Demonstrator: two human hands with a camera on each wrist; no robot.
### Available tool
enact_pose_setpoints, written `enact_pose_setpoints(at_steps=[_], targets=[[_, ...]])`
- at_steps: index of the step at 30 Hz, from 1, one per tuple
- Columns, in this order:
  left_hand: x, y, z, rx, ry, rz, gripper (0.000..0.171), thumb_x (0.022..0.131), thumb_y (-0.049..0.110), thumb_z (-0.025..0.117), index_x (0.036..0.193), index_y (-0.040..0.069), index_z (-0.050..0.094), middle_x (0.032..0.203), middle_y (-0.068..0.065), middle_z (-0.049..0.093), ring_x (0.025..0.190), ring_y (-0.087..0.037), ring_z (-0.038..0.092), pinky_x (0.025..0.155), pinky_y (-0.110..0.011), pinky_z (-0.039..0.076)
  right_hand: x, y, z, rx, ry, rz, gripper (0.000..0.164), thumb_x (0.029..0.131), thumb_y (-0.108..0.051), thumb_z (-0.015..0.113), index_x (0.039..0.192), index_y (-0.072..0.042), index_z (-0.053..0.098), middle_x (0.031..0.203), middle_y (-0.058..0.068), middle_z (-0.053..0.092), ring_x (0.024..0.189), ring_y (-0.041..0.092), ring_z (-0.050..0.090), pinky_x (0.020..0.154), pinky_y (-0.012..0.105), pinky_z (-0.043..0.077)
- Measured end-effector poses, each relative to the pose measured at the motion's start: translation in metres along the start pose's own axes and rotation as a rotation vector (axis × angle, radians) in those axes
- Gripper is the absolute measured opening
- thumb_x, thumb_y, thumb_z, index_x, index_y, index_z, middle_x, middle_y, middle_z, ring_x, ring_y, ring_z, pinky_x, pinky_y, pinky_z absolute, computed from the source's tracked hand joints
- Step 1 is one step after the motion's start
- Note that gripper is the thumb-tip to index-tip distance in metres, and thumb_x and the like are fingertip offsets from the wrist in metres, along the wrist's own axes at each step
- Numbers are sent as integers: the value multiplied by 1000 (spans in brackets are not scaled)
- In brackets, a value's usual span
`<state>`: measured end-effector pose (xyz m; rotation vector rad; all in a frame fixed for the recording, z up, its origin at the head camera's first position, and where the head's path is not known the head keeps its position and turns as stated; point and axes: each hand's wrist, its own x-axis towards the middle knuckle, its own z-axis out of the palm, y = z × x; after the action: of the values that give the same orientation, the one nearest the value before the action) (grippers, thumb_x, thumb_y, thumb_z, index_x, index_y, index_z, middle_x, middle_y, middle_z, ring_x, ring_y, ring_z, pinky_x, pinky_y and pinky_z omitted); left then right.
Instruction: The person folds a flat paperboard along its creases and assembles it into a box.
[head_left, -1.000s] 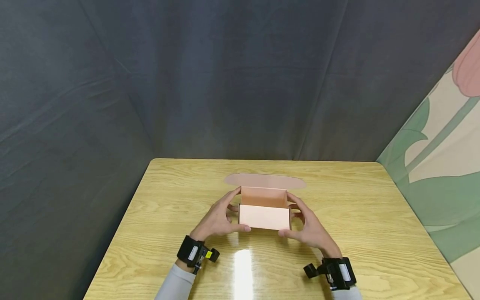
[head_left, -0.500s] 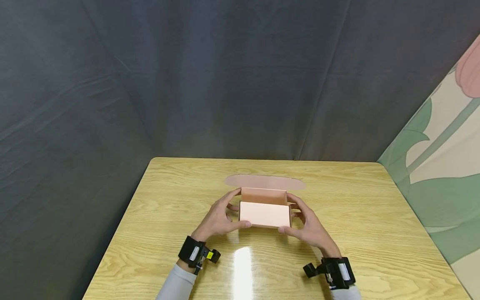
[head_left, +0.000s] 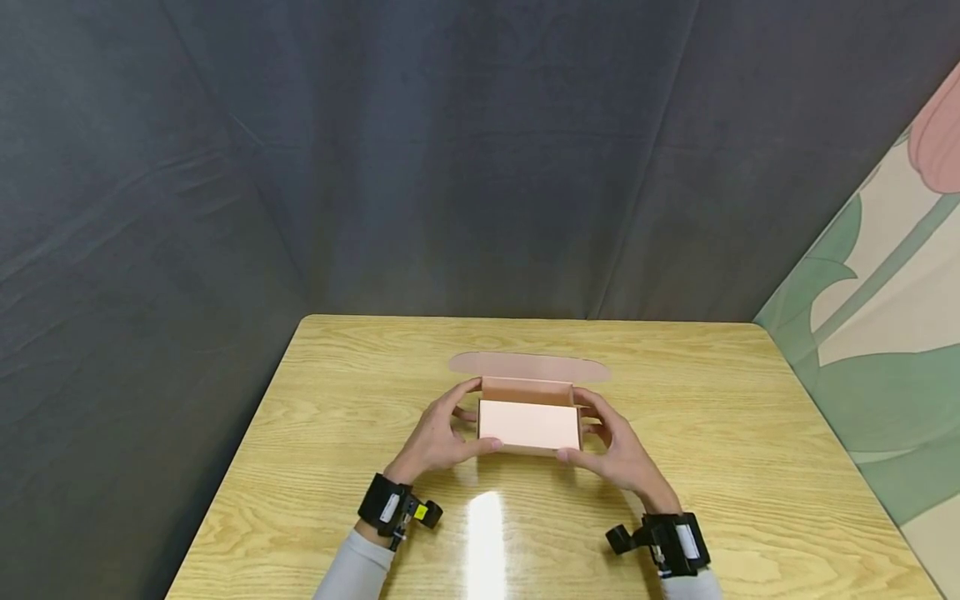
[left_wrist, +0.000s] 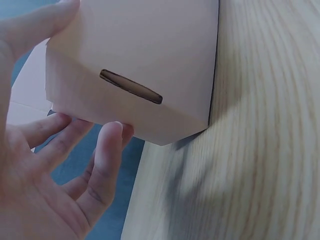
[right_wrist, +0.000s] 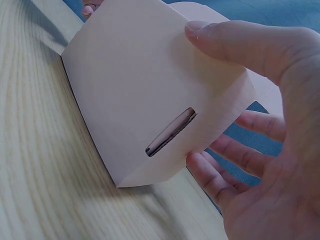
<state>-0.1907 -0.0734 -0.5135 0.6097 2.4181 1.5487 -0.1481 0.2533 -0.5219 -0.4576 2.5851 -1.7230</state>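
A small pale pink cardboard box (head_left: 528,425) is held between both hands near the middle of the table. Its long, round-ended flap (head_left: 530,367) stretches out at the far side, and part of the inner back wall (head_left: 527,392) shows above the front panel. My left hand (head_left: 438,437) grips the left end, thumb on the front panel and fingers along the side. Likewise, my right hand (head_left: 618,450) grips the right end. Both wrist views show a narrow slot (left_wrist: 131,86) cut near an end of the box. Whether the box's underside fully touches the table cannot be told.
The wood-grain table (head_left: 337,375) spreads around the hands, with a bright light reflection (head_left: 486,542) in front of the box. Dark cloth (head_left: 480,167) hangs behind and to the left. A flower-patterned cloth (head_left: 885,358) lies along the right side.
The front panel and both thumbs have shifted slightly up in the view, and less of the box's inside shows. The far flap sits marginally lower. Both hands keep their grip.
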Motion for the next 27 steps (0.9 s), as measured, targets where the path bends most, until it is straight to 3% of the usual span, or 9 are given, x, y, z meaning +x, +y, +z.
enact_pose_setpoints(at_steps=[16, 27], targets=[[1, 0, 3, -11, 15, -35, 94, 85, 41, 91, 164, 29, 42, 164, 2, 47, 120, -23, 67, 81, -29, 63, 1, 0, 0, 23, 16, 33, 88, 85, -13, 92, 160, -16, 46, 151, 15, 57, 127, 17, 55, 105, 23, 54], [1, -2, 3, -41, 28, -48, 88, 86, 45, 89, 161, 29, 45, 164, -1, 48, 120, -25, 68, 83, -31, 64, 3, 2, 0, 24, 20, 56, 82, 88, -14, 89, 159, -14, 48, 145, 15, 60, 126, 20, 57, 104, 24, 55]])
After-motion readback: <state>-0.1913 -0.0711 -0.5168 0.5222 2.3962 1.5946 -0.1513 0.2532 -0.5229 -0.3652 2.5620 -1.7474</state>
